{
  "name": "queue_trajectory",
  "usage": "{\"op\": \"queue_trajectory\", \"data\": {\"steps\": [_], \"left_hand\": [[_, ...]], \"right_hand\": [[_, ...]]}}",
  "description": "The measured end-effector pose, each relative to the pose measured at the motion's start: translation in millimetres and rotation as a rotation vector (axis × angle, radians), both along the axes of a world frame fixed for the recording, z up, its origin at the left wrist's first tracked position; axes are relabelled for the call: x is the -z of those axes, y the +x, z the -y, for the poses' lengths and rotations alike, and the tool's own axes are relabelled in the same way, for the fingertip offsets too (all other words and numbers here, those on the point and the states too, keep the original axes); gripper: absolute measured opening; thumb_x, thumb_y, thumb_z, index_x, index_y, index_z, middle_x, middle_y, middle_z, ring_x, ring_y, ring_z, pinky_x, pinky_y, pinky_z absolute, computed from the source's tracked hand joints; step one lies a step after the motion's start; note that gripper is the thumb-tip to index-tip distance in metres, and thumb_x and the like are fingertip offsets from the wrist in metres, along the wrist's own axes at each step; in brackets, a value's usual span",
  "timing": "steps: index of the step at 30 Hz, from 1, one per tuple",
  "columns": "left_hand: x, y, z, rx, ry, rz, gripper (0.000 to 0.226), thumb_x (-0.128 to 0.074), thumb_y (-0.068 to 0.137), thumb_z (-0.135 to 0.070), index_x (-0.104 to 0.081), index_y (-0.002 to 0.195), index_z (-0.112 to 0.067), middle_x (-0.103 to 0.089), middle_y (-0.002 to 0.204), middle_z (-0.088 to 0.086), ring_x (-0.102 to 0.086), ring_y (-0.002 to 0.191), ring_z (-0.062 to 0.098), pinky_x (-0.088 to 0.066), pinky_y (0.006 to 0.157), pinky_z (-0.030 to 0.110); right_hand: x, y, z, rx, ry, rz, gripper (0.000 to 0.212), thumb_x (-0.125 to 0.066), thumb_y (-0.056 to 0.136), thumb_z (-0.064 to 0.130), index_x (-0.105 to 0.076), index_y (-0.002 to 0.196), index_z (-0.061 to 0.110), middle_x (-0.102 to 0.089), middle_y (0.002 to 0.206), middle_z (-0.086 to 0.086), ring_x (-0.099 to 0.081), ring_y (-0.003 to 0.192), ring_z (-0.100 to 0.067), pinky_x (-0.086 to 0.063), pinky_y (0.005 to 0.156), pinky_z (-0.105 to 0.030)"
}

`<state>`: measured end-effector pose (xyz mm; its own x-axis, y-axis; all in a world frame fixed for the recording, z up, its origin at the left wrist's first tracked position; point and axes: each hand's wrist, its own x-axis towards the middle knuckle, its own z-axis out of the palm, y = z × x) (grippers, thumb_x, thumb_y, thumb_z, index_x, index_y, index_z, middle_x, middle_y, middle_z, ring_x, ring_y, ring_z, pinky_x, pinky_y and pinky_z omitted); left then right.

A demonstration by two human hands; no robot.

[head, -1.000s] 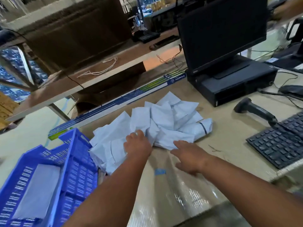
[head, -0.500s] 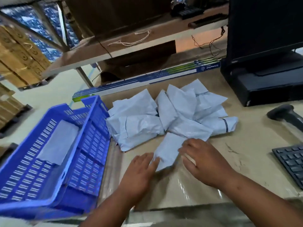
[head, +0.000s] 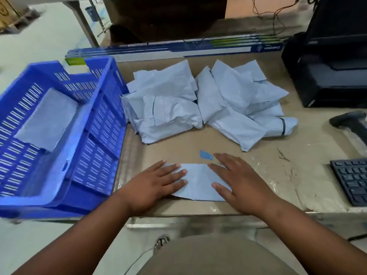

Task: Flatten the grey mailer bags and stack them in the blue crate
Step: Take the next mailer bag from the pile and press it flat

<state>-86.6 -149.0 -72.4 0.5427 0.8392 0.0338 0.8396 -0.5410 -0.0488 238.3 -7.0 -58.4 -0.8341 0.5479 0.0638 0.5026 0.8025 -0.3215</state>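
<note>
Both hands flat on one bag (head: 198,180) at the near edge of the tabletop (head: 278,135), clear of the pile so it can be pressed without anything underneath. Left hand (head: 156,184) covers the bag's left end, right hand (head: 236,181) the right end; fingers on both are straight and spread, palms down, gripping nothing, which spreads the load and pushes air out toward the edges. Judging by that, this is the flatten step, not yet the transfer. Pile (head: 206,102) of crumpled bags sits further back, mid-tabletop, its left part touching the crate (head: 95,135) wall. Crate is at the left, right beside the work spot, so a short sideways move should get each bag in. One flat bag (head: 46,118) already lies on the crate floor, so the stack has barely started. Small blue scrap (head: 206,155) lies just beyond the pressed bag, near the right fingertips. Keyboard (head: 351,181) and scanner (head: 349,124) sit at the right, out of the way.
</note>
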Motion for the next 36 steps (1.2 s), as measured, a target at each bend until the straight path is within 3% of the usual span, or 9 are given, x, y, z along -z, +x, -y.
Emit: {"op": "queue_trajectory", "data": {"steps": [4, 6, 10, 13, 16, 19, 24, 36], "left_hand": [[-0.1, -5.1, 3.3, -0.189, 0.031, 0.039, 0.049, -0.045, 0.106, -0.031, -0.054, 0.154, -0.025, -0.042, 0.166, 0.008, -0.042, 0.152, 0.031, -0.031, 0.125, 0.054], [0.2, 3.2, 14.2, -0.292, -0.005, 0.085, 0.052, -0.057, 0.1, -0.044, -0.061, 0.147, -0.023, -0.053, 0.158, 0.008, -0.05, 0.146, 0.03, -0.037, 0.12, 0.053], [-8.4, 22.1, 31.9, -0.351, -0.001, 0.161, 0.054, -0.062, 0.097, -0.057, -0.07, 0.133, -0.018, -0.061, 0.148, 0.008, -0.055, 0.14, 0.03, -0.043, 0.112, 0.05], [-21.9, 31.5, 24.3, -0.382, 0.112, 0.235, 0.045, -0.06, 0.101, -0.05, -0.074, 0.122, -0.012, -0.065, 0.14, 0.011, -0.059, 0.132, 0.033, -0.043, 0.111, 0.052], [-32.5, 59.2, -3.4, -0.416, 0.211, 0.32, 0.039, -0.056, 0.105, -0.031, -0.069, 0.13, -0.004, -0.062, 0.143, 0.017, -0.057, 0.135, 0.036, -0.044, 0.112, 0.051], [-26.4, 96.5, -42.7, -0.477, 0.146, 0.288, 0.049, -0.049, 0.104, -0.027, -0.058, 0.144, 0.0, -0.049, 0.157, 0.022, -0.04, 0.151, 0.038, -0.036, 0.121, 0.055], [17.9, 123.1, -72.0, -0.599, -0.055, 0.233, 0.065, -0.032, 0.107, -0.039, -0.037, 0.161, -0.002, -0.031, 0.17, 0.018, -0.023, 0.16, 0.034, -0.024, 0.128, 0.056], [26.7, 120.2, -71.3, -0.586, -0.061, 0.231, 0.067, -0.024, 0.11, -0.043, -0.026, 0.166, -0.006, -0.021, 0.174, 0.014, -0.016, 0.162, 0.029, -0.014, 0.131, 0.051]], "right_hand": [[8.6, -17.3, 1.1, -0.012, -0.052, 0.358, 0.072, -0.022, 0.105, 0.068, -0.005, 0.168, 0.037, 0.013, 0.177, 0.004, 0.013, 0.162, -0.018, -0.002, 0.131, -0.05], [15.6, -16.6, 0.6, -0.012, -0.066, 0.379, 0.075, -0.01, 0.103, 0.073, 0.006, 0.168, 0.039, 0.022, 0.175, 0.008, 0.023, 0.16, -0.014, 0.004, 0.13, -0.05], [14.9, -10.8, -12.1, -0.054, -0.064, 0.326, 0.068, -0.011, 0.106, 0.069, 0.003, 0.167, 0.044, 0.021, 0.174, 0.013, 0.024, 0.159, -0.008, 0.009, 0.13, -0.044], [7.5, -12.1, -20.0, -0.059, -0.063, 0.3, 0.066, -0.014, 0.108, 0.065, -0.001, 0.168, 0.041, 0.019, 0.175, 0.013, 0.024, 0.158, -0.007, 0.01, 0.13, -0.044], [0.2, -19.0, -20.4, 0.12, -0.014, 0.187, 0.065, -0.019, 0.109, 0.059, -0.012, 0.168, 0.033, 0.0, 0.178, 0.005, 0.006, 0.163, -0.015, 0.0, 0.132, -0.049], [0.0, -32.1, -13.4, 0.371, 0.018, 0.15, 0.06, -0.031, 0.11, 0.045, -0.024, 0.165, 0.02, -0.015, 0.175, -0.007, -0.008, 0.163, -0.027, -0.011, 0.131, -0.055], [28.8, -41.1, 4.7, 0.379, -0.037, 0.229, 0.069, -0.007, 0.105, 0.054, -0.02, 0.167, 0.027, -0.006, 0.177, -0.003, -0.001, 0.164, -0.024, -0.004, 0.131, -0.055], [33.7, -42.2, 3.6, 0.399, -0.009, 0.263, 0.068, -0.008, 0.105, 0.053, -0.012, 0.169, 0.03, 0.001, 0.178, -0.004, 0.007, 0.164, -0.025, -0.001, 0.13, -0.058]]}}
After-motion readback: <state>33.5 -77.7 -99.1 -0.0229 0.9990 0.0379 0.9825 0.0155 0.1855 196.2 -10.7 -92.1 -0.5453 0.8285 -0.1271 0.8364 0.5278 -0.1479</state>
